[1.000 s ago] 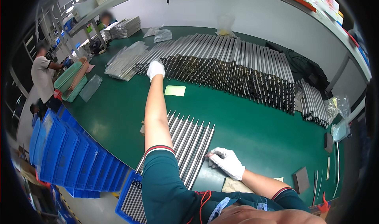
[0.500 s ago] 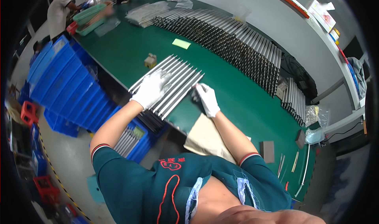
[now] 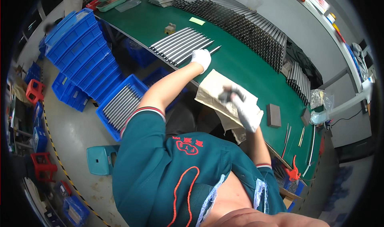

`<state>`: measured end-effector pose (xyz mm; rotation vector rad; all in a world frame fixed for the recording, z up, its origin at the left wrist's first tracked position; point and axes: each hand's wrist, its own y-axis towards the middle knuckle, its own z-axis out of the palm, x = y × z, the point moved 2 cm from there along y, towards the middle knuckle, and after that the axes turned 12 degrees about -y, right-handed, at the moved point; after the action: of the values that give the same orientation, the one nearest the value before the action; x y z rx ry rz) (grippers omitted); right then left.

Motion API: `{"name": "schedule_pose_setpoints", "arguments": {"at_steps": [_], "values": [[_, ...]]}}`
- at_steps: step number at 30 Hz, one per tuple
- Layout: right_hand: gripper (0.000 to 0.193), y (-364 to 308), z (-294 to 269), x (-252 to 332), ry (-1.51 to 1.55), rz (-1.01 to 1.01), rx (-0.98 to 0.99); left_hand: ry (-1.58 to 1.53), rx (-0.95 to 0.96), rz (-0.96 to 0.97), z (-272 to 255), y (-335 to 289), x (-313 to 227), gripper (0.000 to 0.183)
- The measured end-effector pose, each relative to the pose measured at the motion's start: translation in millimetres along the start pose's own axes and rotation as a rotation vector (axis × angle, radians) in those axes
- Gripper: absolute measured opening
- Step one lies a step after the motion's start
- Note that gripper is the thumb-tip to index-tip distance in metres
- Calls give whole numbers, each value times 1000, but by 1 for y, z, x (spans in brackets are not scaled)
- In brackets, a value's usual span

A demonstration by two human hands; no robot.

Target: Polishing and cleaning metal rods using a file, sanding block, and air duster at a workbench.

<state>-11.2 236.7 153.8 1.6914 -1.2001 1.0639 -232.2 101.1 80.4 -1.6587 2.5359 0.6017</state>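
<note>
Evidently, left hand (image 3: pixel 201 60) closed on one rod (image 3: pixel 216 50), other rods (image 3: pixel 179 45) just leftward, right hand (image 3: pixel 246 112) (blurred, grip unclear) over cloth (image 3: pixel 211 84)

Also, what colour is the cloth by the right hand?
Cream or pale beige; the cloth shows best in the head view.

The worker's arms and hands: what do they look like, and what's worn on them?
The left hand and right hand each wear a white glove, the right one partly blurred. The forearms are bare. Above them are short, dark green sleeves, edged with narrow red and white stripes. No cables show on either arm.
</note>
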Motion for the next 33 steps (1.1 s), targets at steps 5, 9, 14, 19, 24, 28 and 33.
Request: {"name": "schedule_pose_setpoints", "arguments": {"at_steps": [5, 9, 14, 19, 24, 28, 33], "values": [[32, -76, 66, -48, 382, 412, 141, -268, 84, -168, 5, 4, 9, 30], [43, -117, 100, -86, 496, 449, 188, -822, 297, -285, -28, -14, 17, 31], [91, -100, 92, -93, 651, 353, 18, -1681, 359, -276, -74, -76, -18, 32], [76, -61, 89, -74, 145, 200, -59, -1895, 298, -128, -74, -168, -98, 26], [60, -96, 119, -87, 524, 301, -49, -2242, 184, -63, -72, -148, -99, 33], [61, -122, 123, -113, 628, 293, -141, -2266, 372, -223, -41, -148, -109, 44], [54, -128, 112, -133, 689, 218, -270, -2048, 752, -306, 10, -207, -143, 38]]}}
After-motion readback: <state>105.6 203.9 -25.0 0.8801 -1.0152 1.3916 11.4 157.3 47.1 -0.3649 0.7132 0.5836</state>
